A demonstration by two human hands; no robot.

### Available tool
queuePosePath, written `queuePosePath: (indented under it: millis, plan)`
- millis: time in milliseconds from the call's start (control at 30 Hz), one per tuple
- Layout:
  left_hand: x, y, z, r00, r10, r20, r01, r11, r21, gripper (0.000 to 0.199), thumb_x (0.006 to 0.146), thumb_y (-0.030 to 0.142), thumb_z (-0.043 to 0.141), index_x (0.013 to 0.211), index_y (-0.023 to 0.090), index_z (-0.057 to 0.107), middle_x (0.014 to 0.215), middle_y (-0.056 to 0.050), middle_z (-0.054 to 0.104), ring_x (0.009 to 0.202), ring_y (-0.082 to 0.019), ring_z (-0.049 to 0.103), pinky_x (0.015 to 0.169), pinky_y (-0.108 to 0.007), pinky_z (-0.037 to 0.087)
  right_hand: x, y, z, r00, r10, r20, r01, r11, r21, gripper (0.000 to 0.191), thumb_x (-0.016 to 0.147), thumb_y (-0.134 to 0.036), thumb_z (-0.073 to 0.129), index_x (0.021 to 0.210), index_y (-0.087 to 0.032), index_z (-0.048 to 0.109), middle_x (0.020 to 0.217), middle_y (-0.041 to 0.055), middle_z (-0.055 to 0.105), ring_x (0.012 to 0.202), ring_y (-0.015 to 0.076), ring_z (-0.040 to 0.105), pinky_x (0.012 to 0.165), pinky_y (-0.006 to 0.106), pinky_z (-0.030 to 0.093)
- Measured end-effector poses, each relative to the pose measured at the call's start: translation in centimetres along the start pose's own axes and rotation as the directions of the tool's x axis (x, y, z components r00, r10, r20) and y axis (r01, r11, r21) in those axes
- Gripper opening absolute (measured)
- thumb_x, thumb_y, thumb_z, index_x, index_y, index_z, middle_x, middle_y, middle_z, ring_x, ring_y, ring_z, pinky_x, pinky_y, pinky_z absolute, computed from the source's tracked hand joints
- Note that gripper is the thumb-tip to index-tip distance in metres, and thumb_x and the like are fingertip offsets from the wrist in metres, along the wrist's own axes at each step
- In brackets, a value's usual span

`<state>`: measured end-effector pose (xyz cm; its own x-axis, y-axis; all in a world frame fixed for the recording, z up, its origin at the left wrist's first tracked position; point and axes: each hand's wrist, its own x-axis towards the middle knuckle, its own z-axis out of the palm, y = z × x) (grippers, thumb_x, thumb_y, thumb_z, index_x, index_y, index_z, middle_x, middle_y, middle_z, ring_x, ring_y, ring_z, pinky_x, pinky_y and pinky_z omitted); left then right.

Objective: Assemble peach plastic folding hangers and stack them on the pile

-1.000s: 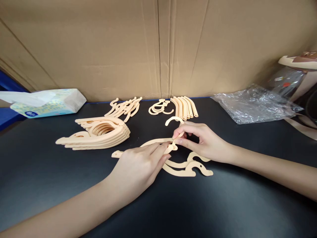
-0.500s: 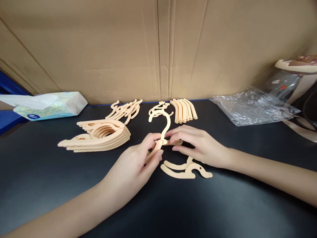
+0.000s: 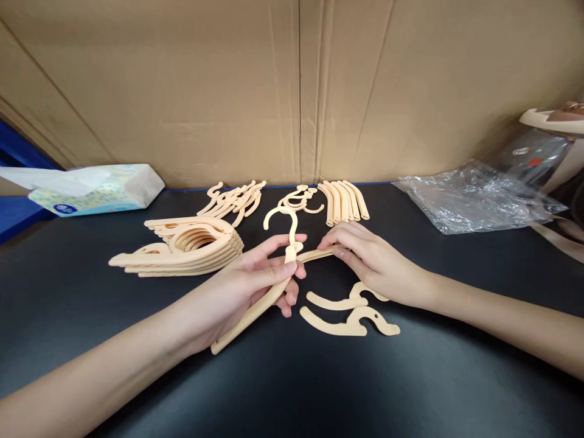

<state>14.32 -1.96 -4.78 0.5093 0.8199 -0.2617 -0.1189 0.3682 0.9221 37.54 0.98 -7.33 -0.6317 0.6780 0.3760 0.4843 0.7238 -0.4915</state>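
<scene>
A cream plastic folding hanger [image 3: 255, 316] is held between both hands, its hook pointing up and away from me. My left hand [image 3: 260, 274] is closed around one arm close to the hook joint, the thumb on top. My right hand [image 3: 365, 252] pinches the far end of the other arm, which extends to the right. Just below my right hand two loose curved hanger pieces [image 3: 337, 328] lie on the black table, one partly covered by that hand.
Left of centre is a stack of folded hangers [image 3: 182, 261]. Behind it lie loose hanger parts [image 3: 232, 201], small hooks [image 3: 298, 198] and a row of curved arms [image 3: 344, 202]. A tissue pack [image 3: 100, 188] and a clear plastic bag [image 3: 474, 194] flank them, before a cardboard wall [image 3: 228, 91].
The hanger has turned and spread: one arm now shows below my left hand. My right hand has slid outward to the other arm's end. The view has shifted slightly.
</scene>
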Motion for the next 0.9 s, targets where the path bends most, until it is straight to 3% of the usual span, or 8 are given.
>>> queuePosePath:
  millis: [133, 400, 567, 700, 800, 900]
  plan:
    - [0.1, -0.1, -0.1, 0.999, -0.014, 0.030, 0.017, 0.995, -0.102, 0.023, 0.098, 0.016, 0.048, 0.117, 0.024, 0.057, 0.084, 0.000, 0.060, 0.062, -0.008, 0.060, 0.056, -0.019, 0.056, 0.0, 0.2, -0.3, 0.999, 0.026, -0.020, -0.026, 1.000, -0.017, 0.023, 0.096, -0.008, 0.034, 0.103, -0.023, 0.051, 0.104, 0.0073, 0.058, 0.102, 0.0216, 0.053, 0.090, 0.039, 0.044]
    - [0.2, 0.1, 0.4, 0.999, 0.015, -0.040, -0.018, 0.997, -0.080, 0.016, 0.097, 0.023, 0.051, 0.102, 0.018, 0.066, 0.078, -0.001, 0.060, 0.061, -0.009, 0.059, 0.050, -0.019, 0.058, -0.1, 0.9, -1.1, 0.990, 0.141, 0.024, -0.142, 0.989, 0.046, 0.023, 0.099, -0.015, 0.033, 0.099, -0.023, 0.055, 0.098, 0.0033, 0.061, 0.095, 0.0183, 0.056, 0.084, 0.032, 0.043]
    - [0.2, 0.1, 0.2, 0.992, 0.030, -0.121, -0.038, 0.997, -0.069, 0.014, 0.093, 0.022, 0.059, 0.099, 0.016, 0.070, 0.080, -0.002, 0.061, 0.062, -0.010, 0.060, 0.050, -0.020, 0.058, 0.0, 0.8, -1.5, 0.979, 0.197, 0.048, -0.199, 0.979, 0.034, 0.029, 0.103, -0.036, 0.036, 0.093, -0.022, 0.059, 0.091, 0.0017, 0.061, 0.086, 0.0167, 0.057, 0.078, 0.029, 0.040]
    - [0.1, 0.0, -0.1, 0.996, -0.004, -0.085, 0.003, 1.000, -0.011, 0.017, 0.092, 0.029, 0.061, 0.094, 0.016, 0.072, 0.071, -0.003, 0.064, 0.059, -0.011, 0.062, 0.052, -0.020, 0.058, -0.1, 1.3, -1.6, 0.987, 0.160, 0.037, -0.162, 0.985, 0.060, 0.044, 0.095, -0.059, 0.044, 0.085, -0.021, 0.062, 0.082, 0.0010, 0.056, 0.069, 0.0139, 0.051, 0.062, 0.027, 0.037]
    - [0.0, 0.3, 0.1, 0.995, -0.077, -0.069, 0.080, 0.996, 0.029, 0.022, 0.092, 0.033, 0.060, 0.102, 0.017, 0.070, 0.066, -0.003, 0.067, 0.056, -0.011, 0.064, 0.054, -0.018, 0.057, -0.1, 1.7, -1.5, 0.989, 0.147, 0.019, -0.148, 0.988, 0.042, 0.051, 0.090, -0.064, 0.049, 0.070, -0.019, 0.059, 0.072, -0.0004, 0.050, 0.061, 0.0115, 0.046, 0.056, 0.025, 0.033]
    - [-0.1, 0.9, 0.5, 0.984, -0.133, -0.121, 0.139, 0.989, 0.040, 0.027, 0.095, 0.033, 0.057, 0.113, 0.016, 0.068, 0.063, -0.003, 0.069, 0.056, -0.011, 0.064, 0.055, -0.016, 0.057, 0.0, 1.8, -1.4, 0.993, 0.119, 0.000, -0.119, 0.993, 0.011, 0.056, 0.089, -0.064, 0.052, 0.058, -0.017, 0.051, 0.061, -0.0020, 0.045, 0.056, 0.0100, 0.044, 0.053, 0.024, 0.031]
